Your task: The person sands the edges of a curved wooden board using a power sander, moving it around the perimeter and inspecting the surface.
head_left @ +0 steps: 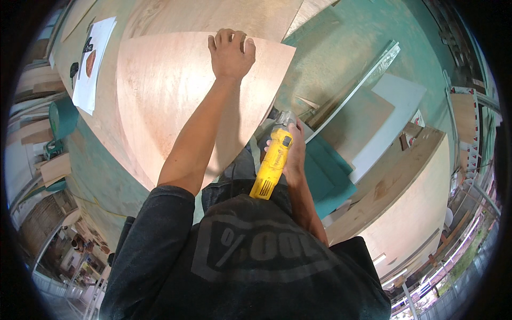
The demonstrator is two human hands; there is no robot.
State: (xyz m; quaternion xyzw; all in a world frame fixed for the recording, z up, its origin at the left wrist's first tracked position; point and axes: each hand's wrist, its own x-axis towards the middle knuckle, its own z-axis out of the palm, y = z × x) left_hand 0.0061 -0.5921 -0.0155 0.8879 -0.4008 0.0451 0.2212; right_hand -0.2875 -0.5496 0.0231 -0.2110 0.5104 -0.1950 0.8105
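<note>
A curved, fan-shaped plywood panel [165,90] lies in front of me, its pointed corner toward the right. My left hand [233,56] presses on it near its far edge, with the fingers bent over that edge. In my right hand [295,152] is a yellow angle grinder [271,164] with a grey metal head. The tool's head is up at the panel's right edge, and its body slants down toward my waist. The grinder's disc is mostly hidden, so I cannot tell whether it touches the wood.
White printed sheets [96,64] lie at the far left, beside a small black object [74,69]. To the right are a long pale strip [354,88], a white board [394,101], a green piece [325,176] and a large wooden panel [410,197]. Offcuts fill the left side.
</note>
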